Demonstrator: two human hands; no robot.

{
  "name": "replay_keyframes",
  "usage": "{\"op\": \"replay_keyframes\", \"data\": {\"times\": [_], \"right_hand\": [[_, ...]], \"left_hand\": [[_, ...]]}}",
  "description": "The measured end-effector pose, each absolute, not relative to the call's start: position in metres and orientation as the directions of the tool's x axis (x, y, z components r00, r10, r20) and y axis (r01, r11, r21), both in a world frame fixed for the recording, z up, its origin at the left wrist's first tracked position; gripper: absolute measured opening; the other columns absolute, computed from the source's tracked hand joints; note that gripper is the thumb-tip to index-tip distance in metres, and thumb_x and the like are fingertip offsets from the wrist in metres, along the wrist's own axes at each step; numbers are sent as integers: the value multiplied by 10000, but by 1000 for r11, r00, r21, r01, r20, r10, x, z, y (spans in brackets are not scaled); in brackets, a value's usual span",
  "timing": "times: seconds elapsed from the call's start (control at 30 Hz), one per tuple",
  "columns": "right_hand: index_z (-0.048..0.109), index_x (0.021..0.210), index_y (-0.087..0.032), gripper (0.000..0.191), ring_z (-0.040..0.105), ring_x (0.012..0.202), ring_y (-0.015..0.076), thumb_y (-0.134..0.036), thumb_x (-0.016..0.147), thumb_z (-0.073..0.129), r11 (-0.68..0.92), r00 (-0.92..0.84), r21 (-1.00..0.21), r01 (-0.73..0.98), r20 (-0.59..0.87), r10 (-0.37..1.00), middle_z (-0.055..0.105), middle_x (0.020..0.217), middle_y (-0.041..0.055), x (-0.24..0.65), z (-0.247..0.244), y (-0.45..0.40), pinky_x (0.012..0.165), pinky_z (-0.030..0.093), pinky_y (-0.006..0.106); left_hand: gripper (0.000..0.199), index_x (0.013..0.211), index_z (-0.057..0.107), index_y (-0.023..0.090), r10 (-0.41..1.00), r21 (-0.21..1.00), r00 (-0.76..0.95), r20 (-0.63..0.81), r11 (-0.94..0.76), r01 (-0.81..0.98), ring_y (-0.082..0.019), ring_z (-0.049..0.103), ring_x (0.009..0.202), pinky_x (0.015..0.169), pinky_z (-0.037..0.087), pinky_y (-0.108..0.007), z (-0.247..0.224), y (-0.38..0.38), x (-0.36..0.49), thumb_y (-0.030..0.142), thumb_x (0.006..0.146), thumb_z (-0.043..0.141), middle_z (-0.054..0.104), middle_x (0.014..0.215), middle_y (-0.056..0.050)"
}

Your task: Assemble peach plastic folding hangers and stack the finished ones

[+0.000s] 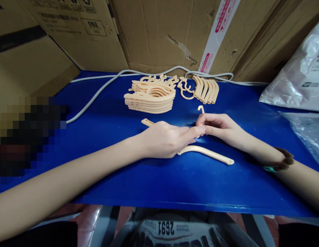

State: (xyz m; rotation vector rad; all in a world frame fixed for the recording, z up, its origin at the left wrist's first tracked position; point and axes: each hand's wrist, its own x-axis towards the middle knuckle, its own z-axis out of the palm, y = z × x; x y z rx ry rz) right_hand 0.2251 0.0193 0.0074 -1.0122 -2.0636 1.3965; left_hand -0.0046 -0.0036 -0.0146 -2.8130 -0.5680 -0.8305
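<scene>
One cream hook (202, 109) — its shank mostly hidden by the right hand (219, 127).

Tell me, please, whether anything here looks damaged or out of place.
Yes: the cardboard behind the table has a torn-looking patch left of the tape. It looks odd because its pale, ragged streak breaks the brown surface.

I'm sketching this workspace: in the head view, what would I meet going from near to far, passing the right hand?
Front edge of the blue table → loose curved cream piece → right hand → row of curved cream pieces → brown cardboard.
</scene>
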Motion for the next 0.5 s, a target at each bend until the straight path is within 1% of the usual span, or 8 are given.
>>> {"op": "replay_keyframes", "data": {"times": [0.13,0.23,0.37,0.5], "right_hand": [[627,850,-178,266,529,716,138,-441,891,610,284,-659,-887,363,-29,751,612,778,3,224,7,16,656,401,265],[623,872,-181,256,541,726,136,-428,919,574,367,-696,-854,368,9,718,620,790,-1,223,7,13,672,413,260],[603,850,-179,261,526,699,123,-423,930,557,448,-712,-811,375,57,700,609,772,-10,222,7,12,647,404,245],[605,860,-179,262,533,717,130,-427,929,557,433,-706,-816,384,43,707,618,788,-4,222,7,13,665,411,248]], "left_hand": [[269,1239,484,126,316,-57,764,562,-907,417,-112,682,598,424,386,-244,-12,-6,-3,229,999,417,739,834,11],[266,1207,487,120,326,-60,766,554,-902,427,-108,675,566,405,365,-246,-12,-7,-3,256,988,420,727,763,25],[268,1184,495,122,332,-65,751,571,-893,445,-102,674,559,400,360,-242,-13,-7,-3,279,974,440,738,782,19],[274,1178,512,121,329,-60,741,585,-894,445,-109,681,569,397,371,-250,-12,-8,-2,282,964,458,738,786,22]]}}
